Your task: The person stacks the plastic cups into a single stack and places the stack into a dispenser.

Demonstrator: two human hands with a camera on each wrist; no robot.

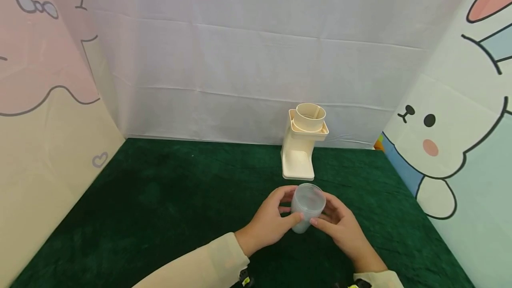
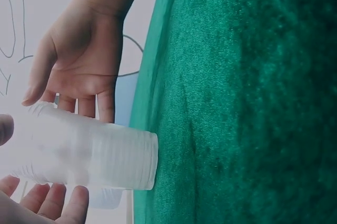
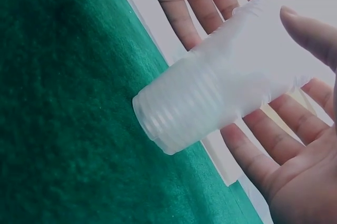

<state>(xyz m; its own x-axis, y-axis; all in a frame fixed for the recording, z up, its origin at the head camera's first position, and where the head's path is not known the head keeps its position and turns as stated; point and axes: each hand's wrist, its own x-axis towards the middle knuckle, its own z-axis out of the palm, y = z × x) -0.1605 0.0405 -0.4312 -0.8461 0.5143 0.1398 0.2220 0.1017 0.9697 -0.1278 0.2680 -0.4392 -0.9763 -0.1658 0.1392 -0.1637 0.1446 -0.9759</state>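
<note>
A stack of clear plastic cups (image 1: 309, 201) stands between both hands, just above or on the green cloth in the head view. My left hand (image 1: 269, 222) holds its left side, thumb in front and fingers curling behind. From the right, my right hand (image 1: 347, 230) grips it with the thumb near the front and fingers round the side. Nested rims show along the stacked cups (image 3: 181, 103) in the right wrist view. A cream cup dispenser (image 1: 298, 159) with a round tube on top stands upright just beyond the cups.
Dark green cloth (image 1: 160, 199) covers the table. A white curtain (image 1: 256, 66) hangs behind the dispenser, and printed cartoon panels (image 1: 448, 137) close in the right and left sides.
</note>
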